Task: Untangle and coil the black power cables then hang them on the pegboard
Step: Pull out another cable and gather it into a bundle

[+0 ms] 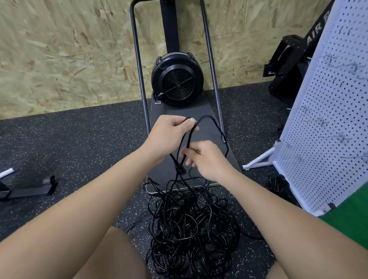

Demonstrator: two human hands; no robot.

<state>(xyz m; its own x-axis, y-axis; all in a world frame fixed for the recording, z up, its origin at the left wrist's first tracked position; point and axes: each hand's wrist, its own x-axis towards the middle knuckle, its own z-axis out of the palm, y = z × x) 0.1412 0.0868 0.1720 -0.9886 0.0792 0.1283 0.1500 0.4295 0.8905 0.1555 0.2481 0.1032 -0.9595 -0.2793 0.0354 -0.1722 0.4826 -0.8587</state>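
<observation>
My left hand [170, 132] pinches the cable loop [209, 127] above; my right hand [203, 158] grips strands just below, tangle [191, 230] hanging beneath both.

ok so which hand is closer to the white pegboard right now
Right. The right hand grips cable strands just short of the pegboard; the left hand, pinching a cable loop, sits farther from it.
</observation>
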